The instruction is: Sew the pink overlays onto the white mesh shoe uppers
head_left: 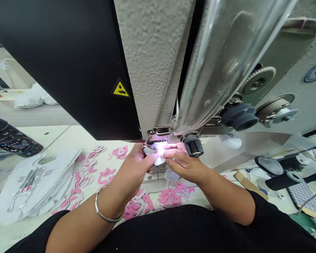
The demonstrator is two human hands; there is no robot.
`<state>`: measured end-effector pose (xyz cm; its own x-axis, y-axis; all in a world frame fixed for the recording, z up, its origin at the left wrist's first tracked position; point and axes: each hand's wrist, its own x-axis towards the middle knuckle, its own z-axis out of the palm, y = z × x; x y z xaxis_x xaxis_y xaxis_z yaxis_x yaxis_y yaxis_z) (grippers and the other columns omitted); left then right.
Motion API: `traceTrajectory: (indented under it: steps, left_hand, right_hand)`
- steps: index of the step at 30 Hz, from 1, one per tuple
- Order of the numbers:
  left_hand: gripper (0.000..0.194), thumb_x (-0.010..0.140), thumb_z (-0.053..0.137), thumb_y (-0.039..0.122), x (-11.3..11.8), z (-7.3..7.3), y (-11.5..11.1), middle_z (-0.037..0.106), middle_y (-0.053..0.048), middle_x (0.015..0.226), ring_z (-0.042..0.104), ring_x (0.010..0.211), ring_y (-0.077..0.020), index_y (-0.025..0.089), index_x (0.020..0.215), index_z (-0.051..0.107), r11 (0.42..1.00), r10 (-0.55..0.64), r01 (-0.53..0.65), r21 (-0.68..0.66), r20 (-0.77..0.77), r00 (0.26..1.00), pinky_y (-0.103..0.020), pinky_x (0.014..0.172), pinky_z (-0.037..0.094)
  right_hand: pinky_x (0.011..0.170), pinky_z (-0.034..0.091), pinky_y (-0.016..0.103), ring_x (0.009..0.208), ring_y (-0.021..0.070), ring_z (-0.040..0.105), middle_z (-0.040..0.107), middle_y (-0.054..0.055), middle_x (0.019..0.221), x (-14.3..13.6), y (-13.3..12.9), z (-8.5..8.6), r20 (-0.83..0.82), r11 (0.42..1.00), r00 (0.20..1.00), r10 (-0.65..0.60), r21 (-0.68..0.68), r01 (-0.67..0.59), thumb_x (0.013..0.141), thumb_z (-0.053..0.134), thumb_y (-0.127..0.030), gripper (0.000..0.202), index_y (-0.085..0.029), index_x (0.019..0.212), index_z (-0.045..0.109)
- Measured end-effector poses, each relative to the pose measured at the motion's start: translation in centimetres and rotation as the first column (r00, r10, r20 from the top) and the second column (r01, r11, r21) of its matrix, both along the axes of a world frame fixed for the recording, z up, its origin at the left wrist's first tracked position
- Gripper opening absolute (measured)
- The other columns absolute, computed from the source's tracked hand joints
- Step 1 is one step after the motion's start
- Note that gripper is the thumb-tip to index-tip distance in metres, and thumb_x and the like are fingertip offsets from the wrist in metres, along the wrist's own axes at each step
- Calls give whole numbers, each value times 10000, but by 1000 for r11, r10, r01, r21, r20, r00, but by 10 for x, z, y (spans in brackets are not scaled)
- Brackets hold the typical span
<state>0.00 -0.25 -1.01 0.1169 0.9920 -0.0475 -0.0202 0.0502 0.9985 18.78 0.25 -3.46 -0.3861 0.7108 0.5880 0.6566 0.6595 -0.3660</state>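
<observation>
Far left on the desk (68, 135) lies a fanned stack of white cut panels (34, 182), some w/ pink and grey print, looks like stock not yet at the needle, tho can't tell for sure. Next to it, a big scatter of pink curved pieces (89, 168) mixed w/ white ones, spread loose toward the middle; whether sewn or waiting can't be read from here. Left hand (135, 167), bangle on the wrist, comes in from below-left; its grip is pinched, thumb + fingertips pressed on a small white mesh patch (158, 160). That patch sits right under the presser foot (158, 140) of the sewing machine (152, 70), lit hard by the machine lamp, so detail is washed out. Right hand (180, 160) meets it from the other side, fingers flat and close together, tips touching the same patch, holding it down. Just below the hands another white mesh piece (171, 174) lies on the machine bed, and more pink pieces (171, 196) are piled near the body. Judging by this: one patch is at the needle mid-stitch or being lined up, plenty of pieces still around, so the job reads as well short of finished. Far right: black rolls and spools (284, 175), untouched.
</observation>
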Motion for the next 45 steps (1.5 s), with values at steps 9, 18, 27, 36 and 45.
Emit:
traceTrajectory:
  steps: [9,18,27,36,45]
  left_hand:
    - [243,737,718,228,-1,4,6,547,43,744,449,587,-88,223,966,635,996,45,-41,-74,55,997,-220,500,372]
    - [165,702,701,195,-12,4,21,495,22,557,434,544,-89,168,564,615,997,-49,51,-61,37,998,-240,528,341]
    - [173,623,759,179,-17,2,36,516,12,559,440,550,-99,163,521,620,996,-57,63,-69,86,995,-253,535,341]
    - [342,722,786,383,-22,-7,40,488,11,547,404,549,-107,166,541,594,993,-102,109,-54,119,988,-264,551,329]
    - [202,786,685,399,-27,-22,5,586,17,771,510,715,-144,213,797,607,994,7,-15,-107,-72,997,-265,672,397]
  right_hand:
    - [863,487,414,889,198,552,565,29,913,-3,-1,-1,3,996,1000,-11,89,11,895,605,-237,187,-321,1011,725]
    - [893,494,457,975,244,563,580,73,993,-15,-11,-8,9,972,990,-140,190,136,892,591,-227,280,-313,1137,696]
    - [903,505,483,1040,284,570,615,121,1021,-22,-29,-10,92,957,976,-197,234,171,898,558,-221,376,-233,1267,630]
    - [899,515,502,1076,299,574,624,128,1046,-19,-23,-12,62,950,983,-170,277,147,898,566,-205,372,-229,1264,631]
    - [892,521,478,1056,280,601,653,114,978,-16,-22,-4,112,955,977,-181,257,147,912,549,-206,311,-223,1201,662]
